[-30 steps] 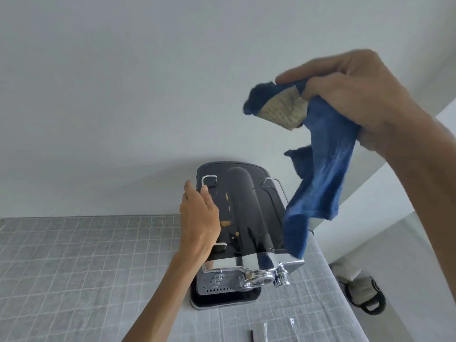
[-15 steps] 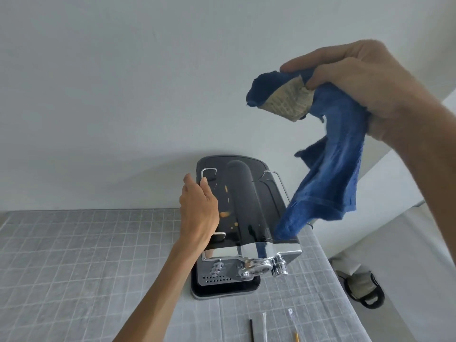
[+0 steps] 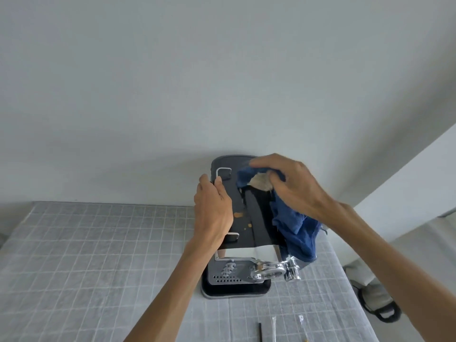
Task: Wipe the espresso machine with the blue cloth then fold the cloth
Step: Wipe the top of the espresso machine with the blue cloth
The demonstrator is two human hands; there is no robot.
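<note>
1. We're looking down on the espresso machine [image 3: 249, 218], standing against the white wall [image 3: 172, 82] at the far edge of the table [image 3: 98, 255], which wears a grey grid-patterned cover.
2. Our left hand [image 3: 213, 213] is on the machine's left side, fingers curled over the top edge just beside a chrome wire loop [image 3: 223, 172].
3. Our right hand [image 3: 293, 186] sits over the rear right of the machine's top, fingers and thumb curled round the bunched blue cloth [image 3: 293, 225]. That's a firm hold on it.
4. The cloth is lying on the machine: its gripped end, with a pale tan label showing, is at the back of the black top, and the rest trails down the right side towards the chrome front.
5. Tan spots [image 3: 238, 214] show on the glossy black top, between our two hands.
6. Down front, the chrome portafilter [image 3: 271, 270] juts out above the perforated drip tray [image 3: 229, 280].
7. Near the bottom edge, a few thin sticks [image 3: 273, 328] lie on the table; what they are, we can't tell.
8. On the floor to the right, a sandalled foot [image 3: 377, 299].
</note>
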